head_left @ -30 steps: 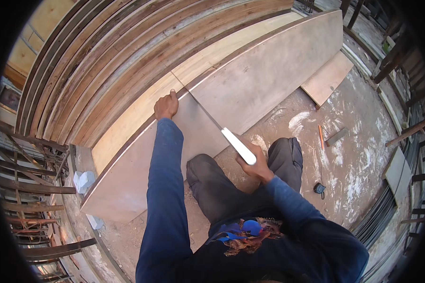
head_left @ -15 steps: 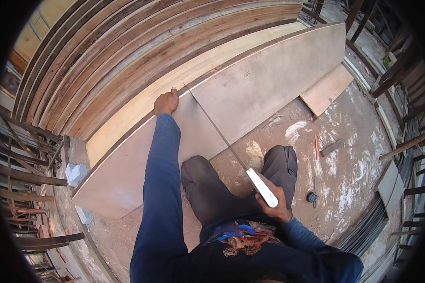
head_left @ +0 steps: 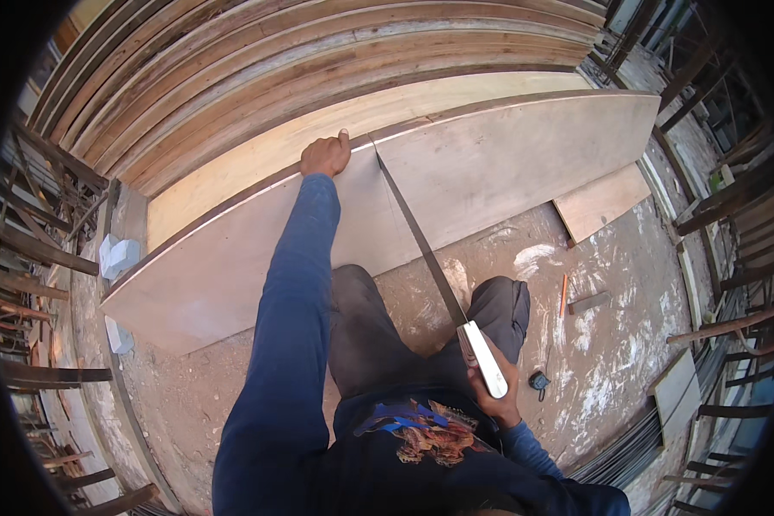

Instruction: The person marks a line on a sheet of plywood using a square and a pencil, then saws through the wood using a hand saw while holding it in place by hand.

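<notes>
A long, pale plywood-faced panel (head_left: 525,146) stands on its long edge before my knees, leaning back. My left hand (head_left: 325,155) is wrapped over its top edge with the thumb up, just left of the cut line. My right hand (head_left: 503,391) is closed round the white handle (head_left: 486,361) of a handsaw. The saw's dark blade (head_left: 426,245) slants up and away from between my knees, its far end in the panel's top edge. Below that point a thin line runs down the panel face, close beside the blade.
Behind the panel lie a yellowish board (head_left: 232,202) and stacked long planks (head_left: 335,52). On the dusty floor to the right are a plywood offcut (head_left: 606,202), an orange pencil-like stick (head_left: 564,295), a small wood block (head_left: 588,303) and a tape measure (head_left: 538,381). Whitish blocks (head_left: 122,256) stand at the panel's left end.
My view has turned a little. The saw has drawn back slightly toward me, and its blade shows more of its flat side. My left hand keeps its grip on the panel.
</notes>
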Tool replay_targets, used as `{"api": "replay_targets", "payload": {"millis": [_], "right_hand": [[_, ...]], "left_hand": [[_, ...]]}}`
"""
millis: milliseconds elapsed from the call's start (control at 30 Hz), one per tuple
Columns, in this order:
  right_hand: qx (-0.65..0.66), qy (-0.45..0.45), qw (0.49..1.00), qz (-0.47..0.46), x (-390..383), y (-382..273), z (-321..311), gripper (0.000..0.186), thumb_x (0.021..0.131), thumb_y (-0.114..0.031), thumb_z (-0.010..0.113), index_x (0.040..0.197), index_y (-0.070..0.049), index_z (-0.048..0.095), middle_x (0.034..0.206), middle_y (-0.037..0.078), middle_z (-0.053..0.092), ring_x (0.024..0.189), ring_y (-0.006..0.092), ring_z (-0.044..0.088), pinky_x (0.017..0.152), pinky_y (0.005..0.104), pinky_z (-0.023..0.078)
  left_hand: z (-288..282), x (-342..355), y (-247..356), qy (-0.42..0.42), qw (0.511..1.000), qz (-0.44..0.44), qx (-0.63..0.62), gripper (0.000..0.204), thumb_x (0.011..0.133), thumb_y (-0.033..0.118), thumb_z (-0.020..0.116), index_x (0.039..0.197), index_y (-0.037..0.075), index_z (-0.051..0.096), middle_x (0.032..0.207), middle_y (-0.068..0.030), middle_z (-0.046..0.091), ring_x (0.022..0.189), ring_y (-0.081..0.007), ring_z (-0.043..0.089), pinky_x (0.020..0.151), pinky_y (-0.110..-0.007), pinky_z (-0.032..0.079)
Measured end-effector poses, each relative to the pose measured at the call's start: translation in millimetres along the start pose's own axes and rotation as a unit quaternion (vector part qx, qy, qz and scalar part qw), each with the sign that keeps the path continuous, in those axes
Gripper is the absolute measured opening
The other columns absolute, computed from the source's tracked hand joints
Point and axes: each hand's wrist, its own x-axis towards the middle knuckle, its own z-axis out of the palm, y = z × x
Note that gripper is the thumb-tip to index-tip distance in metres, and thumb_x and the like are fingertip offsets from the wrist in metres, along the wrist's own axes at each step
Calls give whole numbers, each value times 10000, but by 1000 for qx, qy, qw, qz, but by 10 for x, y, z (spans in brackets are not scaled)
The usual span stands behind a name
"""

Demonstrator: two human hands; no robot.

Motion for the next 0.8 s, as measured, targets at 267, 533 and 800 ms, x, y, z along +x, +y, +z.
{"api": "replay_targets", "payload": {"millis": [267, 533, 800], "right_hand": [[52, 61, 993, -87, 2436, 202, 772, 536, 804, 20, 645, 1332, 18, 556, 1050, 102, 686, 948, 137, 630, 878, 279, 496], [-27, 38, 998, 50, -220, -84, -78, 562, 815, -12, 613, 1369, 26, 529, 1240, 174, 665, 1123, 210, 644, 980, 325, 471], [-17, -156, 987, 21, 158, -302, 277, 600, 794, -13, 648, 1381, 2, 521, 1176, 206, 673, 918, 222, 712, 850, 297, 525]], "left_hand": [[-102, -148, 421, -21, 1000, 17, -2, 699, 1023, 472, 192, 1051, 38, 740, 1109, -203, 700, 1076, -360, 651, 958, -473, 489], [89, 130, 225, -8, 1000, -5, -22, 702, 1021, 484, 199, 1046, 35, 738, 1104, -194, 704, 1081, -358, 651, 960, -465, 488], [97, 307, 170, -11, 1000, 1, -11, 707, 1014, 484, 193, 1091, 23, 724, 1152, -204, 687, 1112, -358, 639, 994, -460, 472]]}}
